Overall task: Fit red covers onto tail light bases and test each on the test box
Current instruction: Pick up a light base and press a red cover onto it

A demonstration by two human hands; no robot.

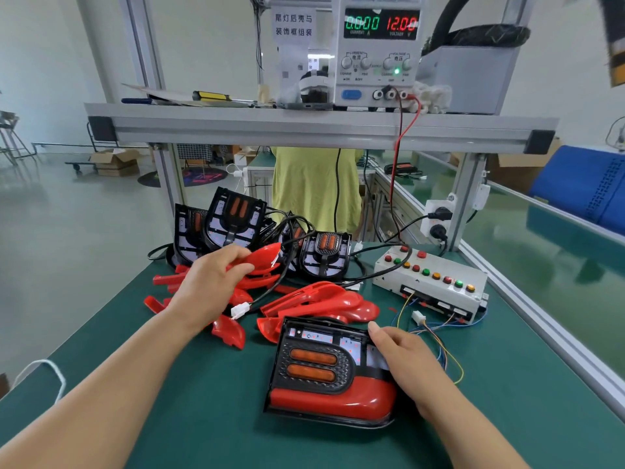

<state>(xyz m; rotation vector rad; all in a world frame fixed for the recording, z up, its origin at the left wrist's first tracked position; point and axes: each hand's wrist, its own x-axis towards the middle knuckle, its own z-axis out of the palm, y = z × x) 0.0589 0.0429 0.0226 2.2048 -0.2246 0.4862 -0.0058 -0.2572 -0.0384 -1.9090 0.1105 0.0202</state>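
One tail light base [314, 360] lies flat on the near desk [203, 418], which is topped with a green mat. The base is a black moulded frame with a honeycomb-textured panel around two amber oblong lenses, and a white board shows at its top. A glossy fitted cover [331, 397] of red plastic closes its near end.

The right hand [406, 360] rests on the base's right edge with the thumb straight along the face. The other fingers are hidden under the hand, so whether this grip is clamped cannot be told. The left hand [206, 289] reaches over a heap of loose covers [321, 301], and its grip is clamped, fingers and thumb curled, on one red cover [263, 257]. The heap holds curved, shiny red shells overlapping too closely to count.

At least four standing bases [235, 218] lean upright behind the heap. Their black cables trail across the covers, and one ends in a white connector [240, 311].

The test box [429, 282] sits to the right of the heap. It is one white oblong case with eleven round caps in red, green and amber. Thin coloured wires and a second plug [418, 315] lie before it.

On the aluminium shelf [304, 126] above, one power supply [378, 49] reads 0.000 and 12.00. A red lead [402, 140] drops from it past the shelf.

A person's yellow-green garment [311, 187] shows beyond the desk.
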